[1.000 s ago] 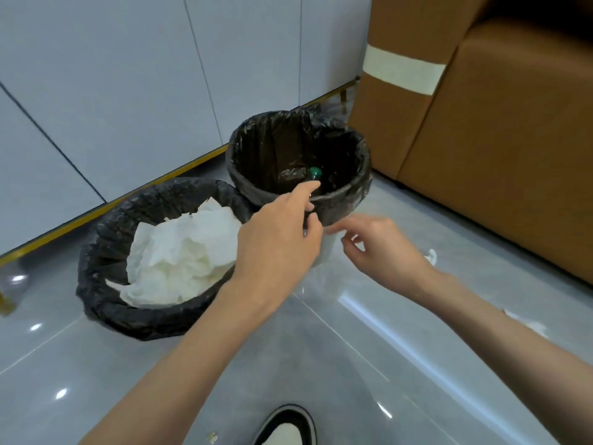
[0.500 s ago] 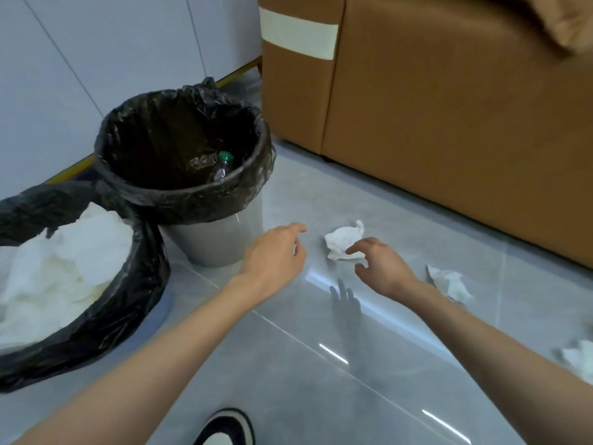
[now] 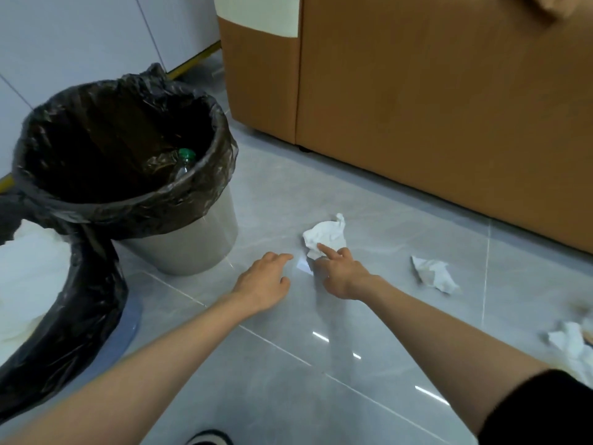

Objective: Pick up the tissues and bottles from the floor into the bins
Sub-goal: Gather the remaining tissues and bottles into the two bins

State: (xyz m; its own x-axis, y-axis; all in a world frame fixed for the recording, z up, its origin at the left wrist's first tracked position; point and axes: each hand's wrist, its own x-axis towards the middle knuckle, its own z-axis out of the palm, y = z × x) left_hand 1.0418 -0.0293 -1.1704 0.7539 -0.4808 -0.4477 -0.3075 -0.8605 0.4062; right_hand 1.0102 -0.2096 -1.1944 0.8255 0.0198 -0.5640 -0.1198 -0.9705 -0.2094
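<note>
Crumpled tissue (image 3: 325, 232), at twelve o'clock of the right hand (image 3: 341, 277) whose forefinger touches without gripping, probably wants a gathering pinch.

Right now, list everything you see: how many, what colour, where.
Grey bin: one, black liner, left of centre.
Second bin: one, black liner, left edge.
Bottle: one, green-capped, clear, in grey bin.
Binned tissues: pile, white, in second bin.
Floor tissues: three, white; one mid-floor, one right of it, one at right edge.
Furniture: one, brown, at the back.
Shoe: one, black and white, bottom edge.
Left hand: one, relaxed, near grey bin.
Right hand: one, index finger on nearest tissue.
</note>
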